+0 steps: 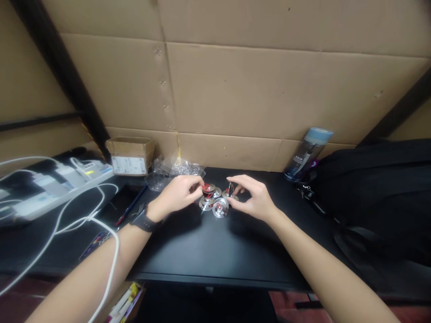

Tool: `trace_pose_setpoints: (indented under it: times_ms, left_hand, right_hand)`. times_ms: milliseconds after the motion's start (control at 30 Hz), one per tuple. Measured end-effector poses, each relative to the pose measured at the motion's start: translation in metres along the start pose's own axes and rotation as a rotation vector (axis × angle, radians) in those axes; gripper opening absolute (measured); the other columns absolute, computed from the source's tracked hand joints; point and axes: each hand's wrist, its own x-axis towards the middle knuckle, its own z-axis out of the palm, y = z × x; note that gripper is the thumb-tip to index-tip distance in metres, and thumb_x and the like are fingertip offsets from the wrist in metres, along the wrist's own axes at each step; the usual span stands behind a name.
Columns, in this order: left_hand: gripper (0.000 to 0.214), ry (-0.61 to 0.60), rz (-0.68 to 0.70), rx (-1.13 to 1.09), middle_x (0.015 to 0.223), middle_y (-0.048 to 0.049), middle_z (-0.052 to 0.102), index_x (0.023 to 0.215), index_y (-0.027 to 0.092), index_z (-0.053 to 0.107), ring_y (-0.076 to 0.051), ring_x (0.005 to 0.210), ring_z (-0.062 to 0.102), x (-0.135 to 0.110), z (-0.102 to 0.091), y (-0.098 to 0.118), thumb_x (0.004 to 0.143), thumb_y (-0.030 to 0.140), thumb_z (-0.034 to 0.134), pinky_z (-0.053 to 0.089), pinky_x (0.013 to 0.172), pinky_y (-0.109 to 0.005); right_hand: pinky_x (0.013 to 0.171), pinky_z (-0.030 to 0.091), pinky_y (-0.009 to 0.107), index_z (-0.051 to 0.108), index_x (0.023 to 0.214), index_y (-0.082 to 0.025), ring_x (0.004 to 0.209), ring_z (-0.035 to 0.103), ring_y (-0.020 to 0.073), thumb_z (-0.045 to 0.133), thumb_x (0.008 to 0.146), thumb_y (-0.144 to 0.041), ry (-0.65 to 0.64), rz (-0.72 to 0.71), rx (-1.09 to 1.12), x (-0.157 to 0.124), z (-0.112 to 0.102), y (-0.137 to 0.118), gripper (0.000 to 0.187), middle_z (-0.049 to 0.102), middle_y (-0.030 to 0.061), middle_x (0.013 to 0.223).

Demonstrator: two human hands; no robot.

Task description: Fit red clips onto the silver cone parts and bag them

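Observation:
Several small silver finger cymbals with red loops lie in a cluster on the black table [202,251]. My left hand [183,192] pinches one finger cymbal [209,187] at the cluster's back left, near its red loop. On the right side, my right hand [251,195] grips another finger cymbal [230,188] between thumb and fingers, and that one stands on edge. A flat cymbal [220,208] lies closest to me, between the two hands. Another cymbal [206,203] is just below my left fingertips. A dark watch is on my left wrist.
Crumpled clear plastic [182,168] and an open cardboard box [130,154] are at the back left. A power strip [63,186] with white cables runs along the left. At the right stand a blue-capped bottle [308,152] and a black bag [377,197], with keys [306,193] beside it.

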Motion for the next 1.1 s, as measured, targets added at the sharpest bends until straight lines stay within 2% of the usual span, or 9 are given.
trace_pose_setpoints:
  times_ms: [133,333,467,633,800,967,1033,1100]
  left_hand:
    - [0.016,-0.143,-0.090,0.122,0.071,-0.0012,0.067,0.080,0.020,0.066,-0.016,0.062,0.057,-0.001,-0.013,-0.019,0.090,0.027,0.056,0.037,0.062,-0.027]
    - [0.020,-0.341,-0.150,0.169,0.070,-0.0027,0.071,0.079,0.021,0.071,-0.017,0.059,0.061,-0.005,-0.019,-0.040,0.089,0.030,0.056,0.037,0.060,-0.027]
    - [0.024,-0.401,-0.149,0.174,0.070,-0.0021,0.073,0.080,0.022,0.073,-0.017,0.061,0.063,-0.006,-0.017,-0.044,0.091,0.034,0.056,0.038,0.061,-0.027]
    - [0.024,-0.442,-0.148,0.167,0.065,-0.0010,0.070,0.077,0.022,0.073,-0.016,0.057,0.061,-0.006,-0.021,-0.044,0.090,0.037,0.059,0.036,0.058,-0.027]
    - [0.025,-0.432,-0.127,0.178,0.062,-0.0004,0.068,0.075,0.022,0.074,-0.016,0.055,0.060,-0.006,-0.025,-0.044,0.090,0.037,0.060,0.035,0.057,-0.027]
    - [0.022,-0.323,-0.107,0.126,0.066,-0.0004,0.071,0.081,0.022,0.076,-0.015,0.055,0.060,-0.006,-0.024,-0.046,0.091,0.033,0.060,0.038,0.058,-0.026]
    - [0.022,-0.276,-0.074,0.072,0.066,-0.0005,0.071,0.081,0.020,0.075,-0.014,0.056,0.061,-0.004,-0.028,-0.040,0.091,0.032,0.060,0.039,0.059,-0.025]
    - [0.023,-0.233,-0.040,0.002,0.067,-0.0006,0.071,0.082,0.019,0.075,-0.014,0.057,0.062,-0.003,-0.037,-0.025,0.093,0.032,0.060,0.041,0.060,-0.024]
  right_hand:
    - [0.071,0.059,0.033,0.067,0.126,-0.024,0.074,0.069,0.0163,0.076,0.085,-0.033,0.001,0.106,-0.095,0.001,-0.019,0.017,0.043,0.073,0.0062,0.108]
    - [0.075,0.059,0.034,0.059,0.135,-0.027,0.074,0.072,0.0172,0.078,0.081,-0.032,-0.037,0.271,-0.213,-0.001,-0.048,0.047,0.058,0.074,0.0061,0.119]
    - [0.077,0.058,0.034,0.069,0.115,-0.024,0.083,0.073,0.0208,0.082,0.077,-0.034,-0.137,0.326,-0.284,-0.004,-0.062,0.063,0.041,0.078,0.0045,0.106]
    - [0.076,0.057,0.031,0.075,0.109,-0.022,0.083,0.072,0.0209,0.079,0.079,-0.036,-0.249,0.393,-0.301,-0.006,-0.078,0.071,0.034,0.079,0.0045,0.097]
    - [0.074,0.055,0.029,0.078,0.110,-0.021,0.081,0.072,0.0204,0.082,0.073,-0.032,-0.445,0.469,-0.313,-0.007,-0.084,0.073,0.039,0.080,0.0050,0.098]
    - [0.079,0.055,0.030,0.079,0.113,-0.021,0.086,0.074,0.0230,0.085,0.070,-0.030,-0.542,0.519,-0.310,-0.009,-0.079,0.078,0.044,0.081,0.0053,0.100]
    - [0.081,0.055,0.030,0.079,0.116,-0.022,0.088,0.075,0.0235,0.085,0.071,-0.029,-0.555,0.540,-0.299,-0.010,-0.077,0.082,0.045,0.081,0.0051,0.100]
    - [0.081,0.055,0.030,0.078,0.117,-0.023,0.089,0.075,0.0243,0.085,0.072,-0.029,-0.589,0.559,-0.284,-0.013,-0.077,0.086,0.046,0.081,0.0048,0.100]
